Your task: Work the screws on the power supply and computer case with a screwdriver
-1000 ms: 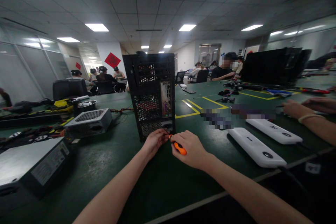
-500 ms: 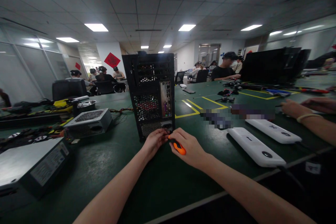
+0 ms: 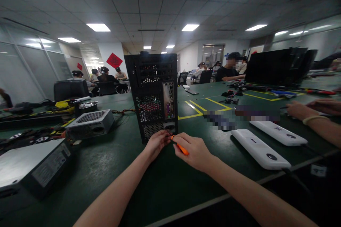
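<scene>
A black computer case stands upright on the green table, its back panel with ports and perforated vents facing me. My right hand is closed around the orange and black handle of a screwdriver, which points at the lower right of that panel. Beside the screwdriver's tip end, my left hand has its fingers pinched together near the case's bottom edge, by the power supply socket. What lies between those fingertips is too small and hidden to tell.
Two loose power supplies sit to the left, near a metal bowl. White handheld devices with cables lie right. A co-worker's hands work at the far right. Monitors stand behind, and the table's front edge runs close.
The screwdriver handle has turned slightly in my right hand, whose fingers have shifted on it. My left hand stays at the same place on the case.
</scene>
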Motion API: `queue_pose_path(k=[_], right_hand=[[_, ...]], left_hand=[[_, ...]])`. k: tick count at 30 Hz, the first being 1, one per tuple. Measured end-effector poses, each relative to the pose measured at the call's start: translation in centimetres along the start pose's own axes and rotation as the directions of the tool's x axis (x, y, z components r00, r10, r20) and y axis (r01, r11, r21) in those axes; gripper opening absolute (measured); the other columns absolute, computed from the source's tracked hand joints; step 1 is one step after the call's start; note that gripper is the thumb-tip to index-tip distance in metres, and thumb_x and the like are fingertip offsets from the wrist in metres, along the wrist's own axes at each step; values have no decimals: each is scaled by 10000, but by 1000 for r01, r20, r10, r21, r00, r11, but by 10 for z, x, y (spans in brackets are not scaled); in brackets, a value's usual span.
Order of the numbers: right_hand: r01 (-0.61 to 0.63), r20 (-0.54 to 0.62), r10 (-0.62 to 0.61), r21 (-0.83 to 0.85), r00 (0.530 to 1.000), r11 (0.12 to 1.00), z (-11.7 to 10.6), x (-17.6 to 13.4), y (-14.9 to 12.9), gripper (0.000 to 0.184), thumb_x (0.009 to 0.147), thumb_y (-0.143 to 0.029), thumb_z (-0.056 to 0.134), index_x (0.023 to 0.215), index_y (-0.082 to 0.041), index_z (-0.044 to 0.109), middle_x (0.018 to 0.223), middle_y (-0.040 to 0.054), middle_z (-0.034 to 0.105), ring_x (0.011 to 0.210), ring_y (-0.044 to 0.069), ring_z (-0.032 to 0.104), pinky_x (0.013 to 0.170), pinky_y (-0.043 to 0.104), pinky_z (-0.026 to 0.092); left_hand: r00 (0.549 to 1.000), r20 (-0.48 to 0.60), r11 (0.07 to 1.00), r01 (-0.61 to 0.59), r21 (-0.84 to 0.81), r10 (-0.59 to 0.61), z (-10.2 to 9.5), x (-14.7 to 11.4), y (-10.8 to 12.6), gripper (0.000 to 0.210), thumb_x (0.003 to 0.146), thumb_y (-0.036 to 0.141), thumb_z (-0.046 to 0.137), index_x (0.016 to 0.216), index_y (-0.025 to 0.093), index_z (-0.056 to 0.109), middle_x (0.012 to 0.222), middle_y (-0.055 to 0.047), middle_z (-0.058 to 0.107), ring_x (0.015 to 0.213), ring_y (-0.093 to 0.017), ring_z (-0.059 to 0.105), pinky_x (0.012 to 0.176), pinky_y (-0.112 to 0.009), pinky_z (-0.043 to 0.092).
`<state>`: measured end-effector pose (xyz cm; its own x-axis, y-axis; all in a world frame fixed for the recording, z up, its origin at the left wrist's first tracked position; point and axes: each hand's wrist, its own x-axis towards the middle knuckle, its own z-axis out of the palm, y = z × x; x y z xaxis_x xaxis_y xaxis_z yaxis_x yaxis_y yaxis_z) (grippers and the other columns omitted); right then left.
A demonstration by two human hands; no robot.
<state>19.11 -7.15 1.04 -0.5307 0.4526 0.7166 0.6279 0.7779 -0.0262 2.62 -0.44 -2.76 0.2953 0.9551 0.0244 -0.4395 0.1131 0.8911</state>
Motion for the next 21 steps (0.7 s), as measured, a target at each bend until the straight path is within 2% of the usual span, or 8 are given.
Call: queue_pose_path(k=[4, 6, 10, 14, 16, 21], right_hand=[[63, -81, -69, -72, 994, 995, 3, -1, 4, 118, 857, -230, 440, 839, -181, 546, 913, 26, 594, 722, 99, 552, 630, 211, 413], [85, -78, -90, -69, 993, 994, 2, 0, 2, 129, 852, -264, 458, 799, -179, 540, 910, 25, 596, 722, 102, 554, 623, 213, 410], [47, 19, -46, -46, 999, 998, -2, 3, -6, 91, 785, -245, 509, 835, -170, 524, 930, 56, 571, 775, 139, 546, 671, 255, 432], [45, 119, -40, -45, 992, 998, 0, 4, -8, 214, 751, -168, 508, 964, -159, 489, 963, 76, 571, 845, 177, 536, 752, 320, 434], [43, 91, -38, -60, 995, 997, 4, 3, -6, 227, 782, -175, 490, 1007, -150, 471, 920, 72, 590, 797, 171, 547, 718, 311, 446], [-24, -87, 18, -65, 996, 998, 9, 1, 2, 179, 839, -254, 471, 995, -169, 491, 865, 50, 607, 716, 143, 566, 661, 269, 453]], left_hand=[[1000, 14, 1000, 4, 5, -4, -1, 0, -1, 106, 739, 87, 531, 830, 97, 585, 823, -86, 630, 705, -106, 596, 660, -205, 452], [1000, 18, 1000, 2, 6, -2, -2, 0, -1, 112, 742, 94, 531, 842, 102, 581, 828, -83, 627, 712, -109, 595, 661, -209, 452], [999, 36, 1000, -10, 9, 10, -1, -1, -1, 117, 742, 103, 532, 848, 101, 583, 888, -96, 624, 746, -122, 596, 688, -222, 457], [1000, 0, 1000, -7, 9, 7, 0, -1, 0, 131, 739, 81, 526, 854, 98, 586, 902, -105, 630, 751, -123, 599, 698, -223, 460], [1000, -26, 1000, 14, 16, -13, 0, 0, 0, 123, 744, 80, 519, 845, 96, 587, 887, -111, 635, 747, -130, 602, 699, -234, 464], [999, -32, 1000, 16, -5, -16, 2, -1, 2, 103, 739, 57, 520, 805, 96, 589, 797, -76, 634, 694, -109, 599, 678, -218, 461]])
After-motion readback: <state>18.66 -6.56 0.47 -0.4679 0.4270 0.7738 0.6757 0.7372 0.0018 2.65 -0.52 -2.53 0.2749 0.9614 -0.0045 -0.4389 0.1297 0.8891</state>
